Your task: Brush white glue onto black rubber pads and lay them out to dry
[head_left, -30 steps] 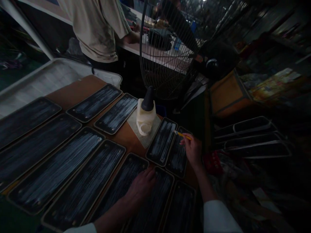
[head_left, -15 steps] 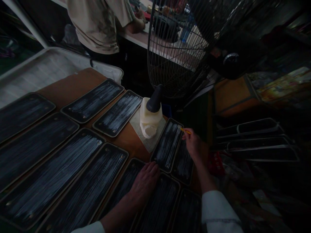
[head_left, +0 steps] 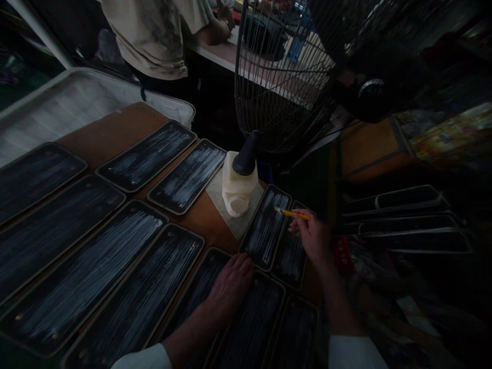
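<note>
My right hand [head_left: 313, 238] pinches a small brush [head_left: 294, 213] with a yellow handle. The brush tip is over a dark rounded panel [head_left: 265, 230] streaked with white. My left hand [head_left: 232, 279] lies flat, fingers stretched out, at the near edge of that panel and across neighbouring ones. Beyond the panel stands a cream plastic container [head_left: 240, 182] with a cut opening holding white stuff; a dark cone-shaped piece [head_left: 246, 156] is on top of it. Several more streaked panels, such as a long one [head_left: 88, 277] on the left, lie in rows.
Under the panels is a brown board [head_left: 126, 125], with a white tray [head_left: 180, 110] behind it. A wire fan cage [head_left: 280, 82] rises at the back. A person in a beige shirt [head_left: 148, 36] is at a far table. More dark panels [head_left: 407, 220] lie at the right.
My right hand has drawn back slightly right and down, and the brush tip has moved left from the panel's far right corner toward its middle. My left hand stays in place.
</note>
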A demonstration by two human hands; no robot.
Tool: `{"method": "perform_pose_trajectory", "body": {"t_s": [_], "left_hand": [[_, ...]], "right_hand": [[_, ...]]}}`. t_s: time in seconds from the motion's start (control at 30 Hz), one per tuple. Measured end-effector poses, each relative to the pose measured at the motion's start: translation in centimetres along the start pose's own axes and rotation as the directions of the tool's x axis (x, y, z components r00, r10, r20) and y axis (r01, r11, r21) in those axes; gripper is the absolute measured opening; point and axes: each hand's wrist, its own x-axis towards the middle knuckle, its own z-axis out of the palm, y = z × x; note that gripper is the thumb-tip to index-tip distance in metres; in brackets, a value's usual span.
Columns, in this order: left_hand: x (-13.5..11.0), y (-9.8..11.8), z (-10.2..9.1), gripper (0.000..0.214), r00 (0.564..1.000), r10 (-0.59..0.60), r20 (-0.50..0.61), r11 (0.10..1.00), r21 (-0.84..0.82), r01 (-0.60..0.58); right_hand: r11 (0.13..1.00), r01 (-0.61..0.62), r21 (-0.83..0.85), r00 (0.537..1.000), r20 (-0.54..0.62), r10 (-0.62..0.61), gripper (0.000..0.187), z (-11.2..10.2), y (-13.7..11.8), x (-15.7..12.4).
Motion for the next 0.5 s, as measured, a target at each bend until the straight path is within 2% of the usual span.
{"method": "perform_pose_trajectory", "body": {"t_s": [0.1,0.2,0.33,0.43,0.5], "left_hand": [[-0.1,0.0,-0.3,0.032,1.000,0.007,0.022,1.000,-0.014,-0.006],[-0.1,0.0,-0.7,0.033,0.997,0.001,0.074,1.000,-0.026,0.001],[0.0,0.0,-1.1,0.031,0.995,-0.011,0.096,0.999,-0.040,0.015],[0.1,0.0,-1.3,0.029,0.994,-0.017,0.108,0.998,-0.065,0.024],[0.2,0.0,-1.5,0.030,0.993,-0.020,0.113,0.997,-0.073,0.029]], "right_hand": [[0.997,0.047,-0.069,0.994,-0.092,-0.053,0.039,1.1,0.8,3.2],[0.987,0.088,-0.136,0.991,-0.086,-0.101,0.034,2.6,1.5,4.0],[0.973,0.085,-0.215,0.995,0.061,-0.074,0.030,3.3,1.2,0.9],[0.981,0.042,-0.190,0.975,0.220,0.001,0.029,2.3,0.1,-2.2],[0.990,0.010,-0.144,0.960,0.279,0.031,0.030,1.3,-0.7,-3.0]]}}
